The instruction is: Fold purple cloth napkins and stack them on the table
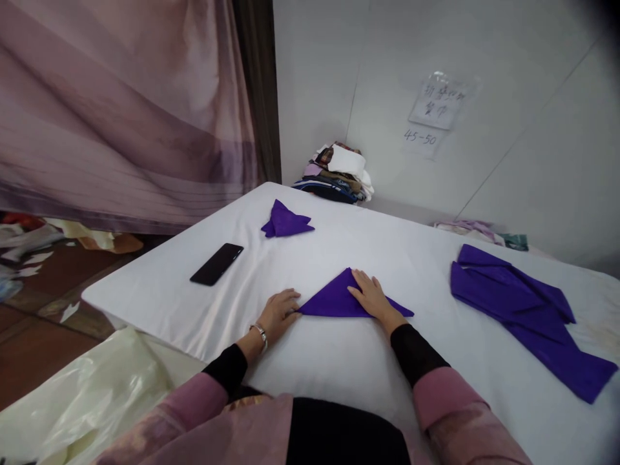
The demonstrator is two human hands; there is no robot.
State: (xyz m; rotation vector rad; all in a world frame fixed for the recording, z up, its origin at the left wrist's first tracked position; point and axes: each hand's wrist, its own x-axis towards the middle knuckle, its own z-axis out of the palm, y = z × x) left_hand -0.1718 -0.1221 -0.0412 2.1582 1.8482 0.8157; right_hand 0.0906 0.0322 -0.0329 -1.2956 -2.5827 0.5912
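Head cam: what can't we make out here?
All in the head view:
Purple triangle: part hidden under the right hand.
Left hand: pinching or merely touching the triangle's corner, too small to tell.
Upper sign: some handwriting blurred.
White tabletop: cut off by right edge.
Pale plastic: cut off by left edge.

Dim diffuse lt; dk top-R corner; sheen on plastic [113, 381].

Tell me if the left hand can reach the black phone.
Probably yes: the left hand is at the purple triangle, and only white tablecloth lies between that hand and the phone.
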